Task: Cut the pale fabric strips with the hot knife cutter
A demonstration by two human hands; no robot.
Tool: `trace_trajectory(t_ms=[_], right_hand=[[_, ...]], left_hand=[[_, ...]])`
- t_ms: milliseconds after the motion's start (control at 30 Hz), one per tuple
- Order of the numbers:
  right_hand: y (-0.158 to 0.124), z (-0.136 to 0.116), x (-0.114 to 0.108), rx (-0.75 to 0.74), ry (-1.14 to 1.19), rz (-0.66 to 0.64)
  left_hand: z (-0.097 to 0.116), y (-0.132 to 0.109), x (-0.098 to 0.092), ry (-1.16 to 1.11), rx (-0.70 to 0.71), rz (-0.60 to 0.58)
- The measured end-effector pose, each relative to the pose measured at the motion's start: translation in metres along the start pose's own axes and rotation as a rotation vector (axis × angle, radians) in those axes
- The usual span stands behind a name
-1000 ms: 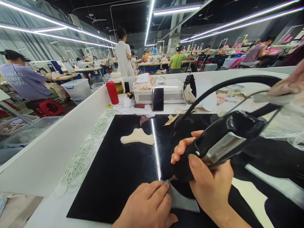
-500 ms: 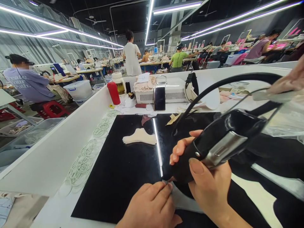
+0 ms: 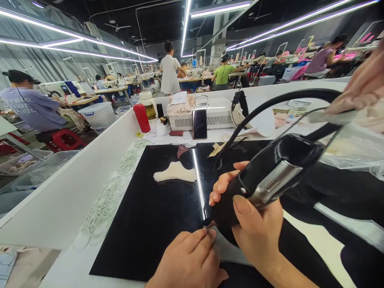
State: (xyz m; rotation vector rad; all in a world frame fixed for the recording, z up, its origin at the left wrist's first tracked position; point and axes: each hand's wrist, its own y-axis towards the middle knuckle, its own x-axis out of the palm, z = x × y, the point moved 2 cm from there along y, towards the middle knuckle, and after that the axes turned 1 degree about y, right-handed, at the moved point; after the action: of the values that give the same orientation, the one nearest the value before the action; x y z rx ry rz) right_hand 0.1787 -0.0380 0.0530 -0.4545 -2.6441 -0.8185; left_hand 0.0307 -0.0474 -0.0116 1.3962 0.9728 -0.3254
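Note:
My right hand [image 3: 259, 224] is wrapped round a black corded hand tool [image 3: 270, 172] with a silver metal strip on its side, its thumb along the lower edge. The tool tilts down to the left, and its narrow tip meets the fingertips of my left hand [image 3: 192, 256]. Those fingers are pressed together on the pointed end of a grey fabric piece [image 3: 232, 250], which lies on the black board [image 3: 144, 216]. My left hand and the tool hide part of this piece. A cream stack of cut fabric [image 3: 175, 172] lies farther up the board.
Coils of pale green cord [image 3: 100, 212] lie along the left. Behind the board stand a red bottle [image 3: 141, 118], a phone [image 3: 199, 124] and a white vented box [image 3: 216, 114]. A black cable [image 3: 255, 110] arches over the right side. Co-workers sit beyond the low white partition [image 3: 75, 168].
The tool and my right hand have shifted slightly left in the picture, along with the view. My left hand keeps its place at the tip. A standing person behind has turned slightly.

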Motion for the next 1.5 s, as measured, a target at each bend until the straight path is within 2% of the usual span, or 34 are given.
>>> trace_trajectory(t_ms=[233,433,667,867,1067,1300,1500], right_hand=[[-0.001,0.004,0.006,0.004,-0.001,0.020],[0.003,0.001,0.002,0.021,-0.012,0.025],[-0.005,-0.021,-0.023,0.025,-0.051,0.016],[-0.022,-0.043,-0.046,0.041,-0.067,-0.013],[-0.024,-0.052,-0.053,-0.019,-0.080,0.049],[-0.023,-0.050,-0.051,-0.006,-0.110,0.075],[-0.024,-0.052,-0.050,0.006,-0.104,0.078]], left_hand=[[0.001,0.001,0.001,-0.005,-0.012,0.012],[-0.001,-0.001,-0.001,-0.024,-0.009,-0.018],[-0.002,0.006,-0.012,-0.064,0.003,-0.171],[-0.005,0.007,-0.017,-0.076,0.014,-0.213],[-0.009,0.007,-0.018,-0.040,0.024,-0.240],[-0.003,0.013,-0.021,-0.052,0.038,-0.160],[0.007,0.025,-0.009,-0.139,0.083,-0.154]])
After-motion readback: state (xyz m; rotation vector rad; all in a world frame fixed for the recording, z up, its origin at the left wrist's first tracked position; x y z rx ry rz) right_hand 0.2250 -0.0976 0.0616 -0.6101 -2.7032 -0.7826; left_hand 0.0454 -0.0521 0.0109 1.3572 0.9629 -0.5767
